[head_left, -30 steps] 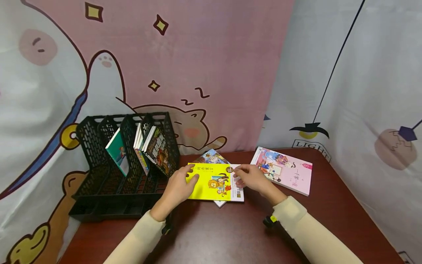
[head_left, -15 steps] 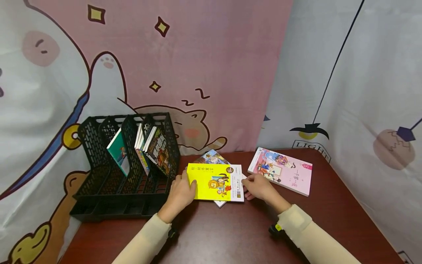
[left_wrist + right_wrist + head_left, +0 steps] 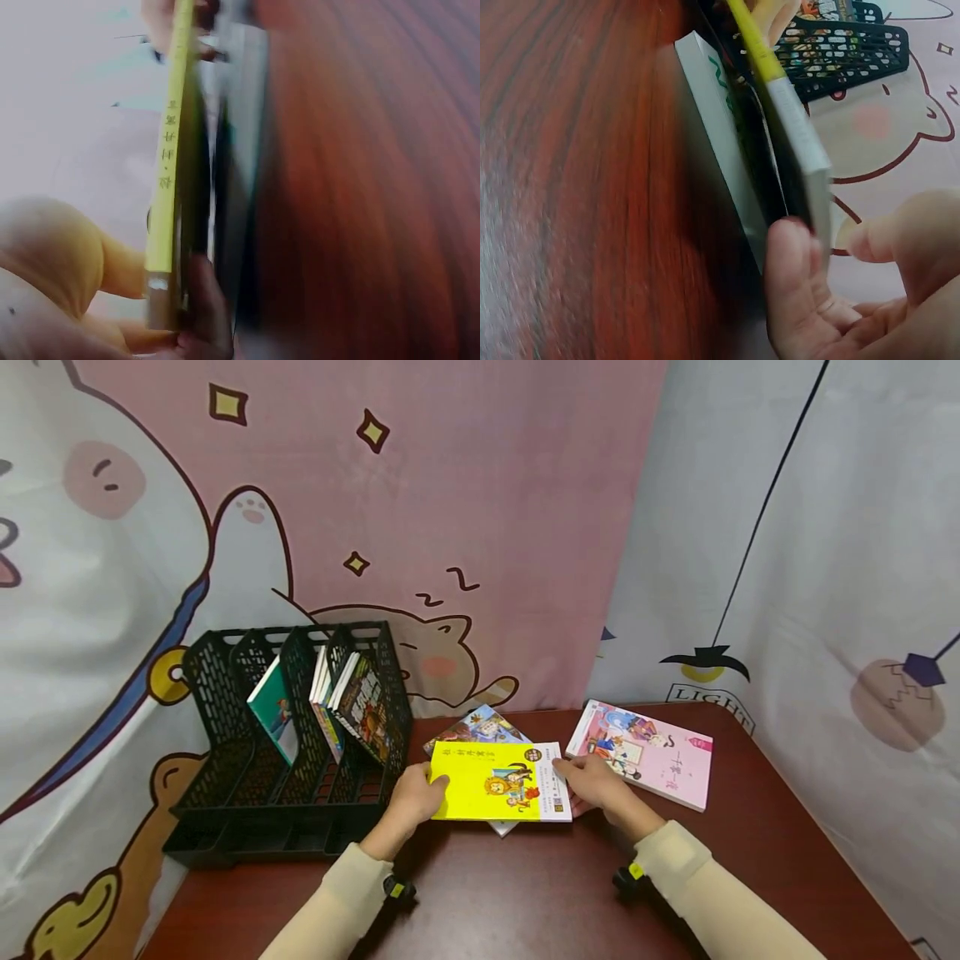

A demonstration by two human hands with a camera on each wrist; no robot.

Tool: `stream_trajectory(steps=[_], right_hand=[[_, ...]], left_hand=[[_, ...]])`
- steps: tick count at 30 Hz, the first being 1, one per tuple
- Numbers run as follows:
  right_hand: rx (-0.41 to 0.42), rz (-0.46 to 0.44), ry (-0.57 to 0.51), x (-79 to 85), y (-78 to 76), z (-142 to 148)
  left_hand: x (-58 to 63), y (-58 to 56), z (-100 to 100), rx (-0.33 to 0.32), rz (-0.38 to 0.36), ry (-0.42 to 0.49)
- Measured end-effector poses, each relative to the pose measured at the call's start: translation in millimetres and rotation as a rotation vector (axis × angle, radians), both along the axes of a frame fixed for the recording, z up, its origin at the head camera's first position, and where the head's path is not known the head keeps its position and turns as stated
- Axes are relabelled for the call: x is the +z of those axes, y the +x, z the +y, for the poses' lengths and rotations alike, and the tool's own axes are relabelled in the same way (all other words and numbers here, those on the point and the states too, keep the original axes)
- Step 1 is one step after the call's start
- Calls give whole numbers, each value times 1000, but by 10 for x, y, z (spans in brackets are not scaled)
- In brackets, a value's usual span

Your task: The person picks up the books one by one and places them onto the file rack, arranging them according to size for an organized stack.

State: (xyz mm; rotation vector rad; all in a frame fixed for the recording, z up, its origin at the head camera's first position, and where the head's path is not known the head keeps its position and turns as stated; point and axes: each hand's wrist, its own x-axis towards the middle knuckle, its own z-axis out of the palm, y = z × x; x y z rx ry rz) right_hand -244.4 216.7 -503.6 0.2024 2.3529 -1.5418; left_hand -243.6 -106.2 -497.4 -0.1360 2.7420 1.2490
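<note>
A yellow book (image 3: 472, 785) with a lion drawing and a white right-hand strip lies level between both hands. At its left edge my left hand (image 3: 415, 795) grips it, thumb on the cover and fingers underneath. My right hand (image 3: 600, 787) holds the right edge, thumb over the white strip and fingers below. Beneath it a second book (image 3: 480, 723) with a blue picture cover lies turned at an angle, mostly hidden. In the right wrist view a gap shows between the yellow book (image 3: 759, 54) and the lower book (image 3: 711, 112). The left wrist view shows the yellow spine (image 3: 169, 150) edge-on.
On the left of the table (image 3: 510, 893) stands a black file rack (image 3: 285, 827) with several books in its slots, among them a green one (image 3: 273, 710) and a dark-covered one (image 3: 366, 706). A pink book (image 3: 675, 764) lies to the right. Printed cloth hangs behind.
Both hands have closed on the yellow book's side edges, the left from loosely spread fingers. The book has come up slightly and shifted a little right; the lower book has stayed.
</note>
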Motion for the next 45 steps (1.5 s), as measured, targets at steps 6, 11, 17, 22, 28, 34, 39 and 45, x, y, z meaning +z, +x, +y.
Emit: stream_trajectory(steps=[6,11,17,22,28,34,39,45], right_hand=[[-3,-6,-117,62,-48,89],[-12,25,-255,198,-104,78],[1,83,-293,362,-130,37],[-44,98,-269,426,-153,9],[-71,94,-277,451,-164,-34],[-2,62,-363,498,-111,-32],[25,39,-423,542,-79,-9],[51,20,-477,513,-94,-3]], left_hand=[[137,32,23,58,-13,324],[295,16,51,59,4,409],[435,-13,77,73,23,451],[512,-26,117,87,50,404],[561,-43,157,76,97,282],[561,-2,117,67,101,349],[542,-35,84,40,164,331],[539,-101,-14,18,151,404]])
